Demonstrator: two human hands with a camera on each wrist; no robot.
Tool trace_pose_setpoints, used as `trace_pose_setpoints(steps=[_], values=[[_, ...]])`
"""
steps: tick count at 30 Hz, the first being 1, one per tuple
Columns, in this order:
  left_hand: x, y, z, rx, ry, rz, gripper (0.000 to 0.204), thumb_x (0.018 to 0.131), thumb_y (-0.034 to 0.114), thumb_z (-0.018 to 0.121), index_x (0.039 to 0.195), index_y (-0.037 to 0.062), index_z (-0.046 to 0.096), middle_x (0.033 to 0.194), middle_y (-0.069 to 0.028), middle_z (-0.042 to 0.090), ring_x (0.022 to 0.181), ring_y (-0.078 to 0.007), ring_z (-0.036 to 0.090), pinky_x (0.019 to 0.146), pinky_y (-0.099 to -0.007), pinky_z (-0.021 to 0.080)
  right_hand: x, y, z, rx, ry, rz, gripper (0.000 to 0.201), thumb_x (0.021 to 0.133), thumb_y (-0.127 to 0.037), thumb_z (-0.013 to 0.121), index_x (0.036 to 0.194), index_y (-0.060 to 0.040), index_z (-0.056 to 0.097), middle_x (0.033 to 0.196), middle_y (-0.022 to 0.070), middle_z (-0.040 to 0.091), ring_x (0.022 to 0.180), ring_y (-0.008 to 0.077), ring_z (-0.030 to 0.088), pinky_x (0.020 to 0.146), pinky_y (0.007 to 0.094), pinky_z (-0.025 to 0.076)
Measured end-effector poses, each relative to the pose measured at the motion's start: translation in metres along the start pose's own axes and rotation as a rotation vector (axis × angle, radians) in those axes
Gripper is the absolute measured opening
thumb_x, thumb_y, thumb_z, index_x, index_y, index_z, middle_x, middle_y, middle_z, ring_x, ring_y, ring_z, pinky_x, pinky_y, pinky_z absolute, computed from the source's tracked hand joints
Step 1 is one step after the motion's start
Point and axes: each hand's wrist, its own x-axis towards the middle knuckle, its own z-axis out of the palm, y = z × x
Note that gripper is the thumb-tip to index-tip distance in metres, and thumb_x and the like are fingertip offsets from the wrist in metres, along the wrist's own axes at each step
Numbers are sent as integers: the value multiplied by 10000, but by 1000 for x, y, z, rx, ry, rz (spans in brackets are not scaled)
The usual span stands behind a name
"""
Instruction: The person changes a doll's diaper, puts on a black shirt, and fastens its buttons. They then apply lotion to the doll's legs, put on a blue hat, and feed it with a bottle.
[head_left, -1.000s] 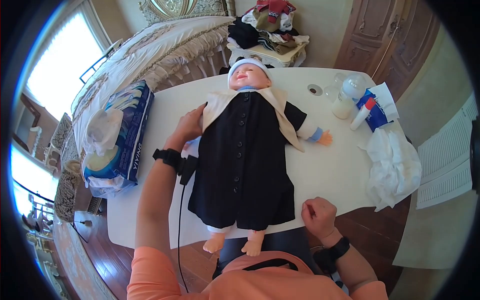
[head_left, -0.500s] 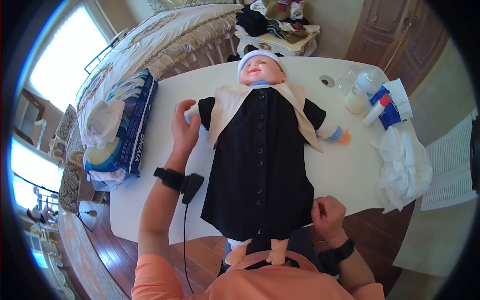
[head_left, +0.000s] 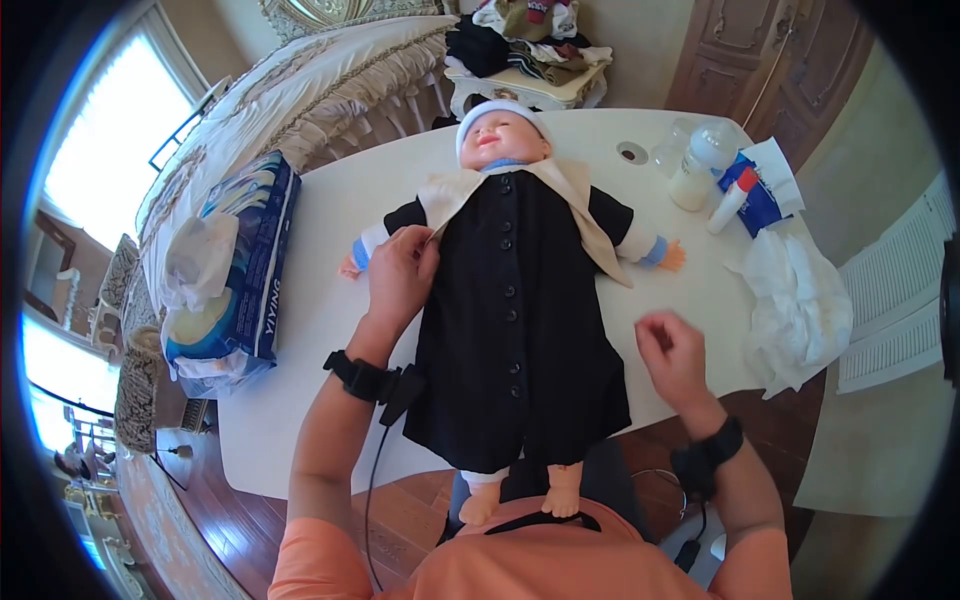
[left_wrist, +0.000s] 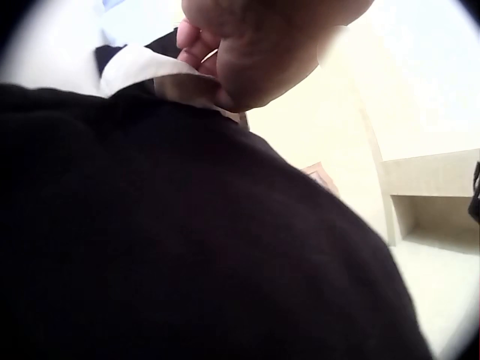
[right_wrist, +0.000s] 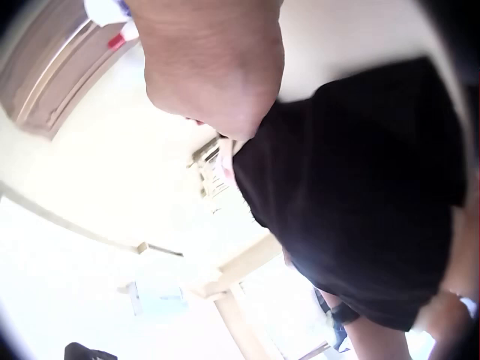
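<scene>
A doll in a white cap lies face up on the white table, its feet toward the person. It wears a black buttoned garment with a wide cream collar. The left hand pinches the collar's tip at the garment's left side; in the left wrist view the fingers of the left hand hold the pale cloth edge. The right hand hovers right of the garment with curled fingers, nothing seen in it. In the right wrist view the back of the right hand hides its fingers.
A blue diaper pack stands at the table's left. On the right are a baby bottle, a red-capped tube, a blue packet and a crumpled white diaper. Folded clothes lie on a far stand.
The left hand has moved from beside the doll's sleeve to the collar tip and taken hold of it. The right hand has left the garment's lower edge and moved up and right.
</scene>
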Motion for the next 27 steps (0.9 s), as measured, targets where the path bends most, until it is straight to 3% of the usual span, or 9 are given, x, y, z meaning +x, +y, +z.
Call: trace_pose_setpoints(steps=[2, 5, 7, 10, 11, 14, 16, 22, 27], values=[[-1, 24, -14, 6, 97, 46, 93, 762, 81, 537, 757, 3, 588, 678, -78, 570, 597, -159, 548, 579, -272, 425, 40, -18, 6, -147, 3, -245, 63, 718, -51, 581, 763, -15, 558, 667, 79, 541, 563, 210, 540, 538, 278, 446], [-2, 47, -23, -23, 119, 88, 102, 764, 92, 542, 759, 0, 584, 698, -78, 576, 603, -150, 549, 569, -273, 419, 85, -8, 38, -190, -9, -308, 129, 713, -68, 581, 832, -33, 549, 750, 82, 542, 679, 228, 552, 614, 323, 457], [-4, 65, -24, -89, 92, 49, 84, 751, 78, 546, 753, -2, 574, 694, -78, 565, 622, -152, 546, 584, -272, 414, 101, -6, 58, -346, 153, -451, 207, 704, -96, 592, 898, -61, 530, 783, 85, 533, 772, 252, 540, 670, 361, 449], [-9, 80, -22, -126, -28, 154, 61, 732, 54, 555, 719, -4, 539, 705, -92, 537, 649, -207, 528, 606, -286, 398, 112, 1, 70, -423, 155, -343, 247, 701, -127, 608, 924, -80, 513, 800, 77, 535, 828, 264, 520, 687, 374, 440], [-9, 78, -21, -125, -24, 151, 61, 732, 54, 555, 719, -4, 539, 705, -92, 537, 649, -207, 528, 606, -286, 398, 115, 3, 70, -422, 152, -346, 247, 701, -127, 608, 924, -80, 513, 800, 77, 535, 828, 264, 520, 687, 374, 440], [-12, 69, -11, 9, -54, 328, 56, 722, 41, 559, 728, -4, 526, 779, -97, 536, 717, -266, 513, 666, -332, 397, 118, 2, 60, -358, 33, -54, 175, 704, -134, 600, 853, -80, 525, 790, 68, 538, 830, 272, 517, 668, 373, 435], [-11, 68, -9, -21, -69, 325, 63, 728, 46, 556, 734, -7, 523, 793, -103, 536, 721, -269, 514, 665, -334, 399, 120, -2, 53, -437, 62, -233, 113, 709, -133, 589, 774, -68, 525, 737, 84, 533, 744, 273, 527, 628, 380, 435], [-8, 71, -11, -112, -175, 258, 98, 748, 66, 546, 733, -21, 503, 742, -133, 532, 672, -287, 525, 608, -342, 408, 108, -57, 45, -178, -27, -269, 94, 710, -116, 583, 726, -56, 513, 602, 103, 552, 559, 292, 558, 530, 381, 444], [-2, 75, -24, -99, -213, 265, 113, 752, 73, 544, 718, -24, 496, 659, -142, 515, 602, -289, 533, 550, -339, 404, 90, -88, 49, -171, -142, -358, 81, 719, -85, 587, 720, -61, 510, 576, 96, 549, 542, 274, 566, 502, 352, 444]])
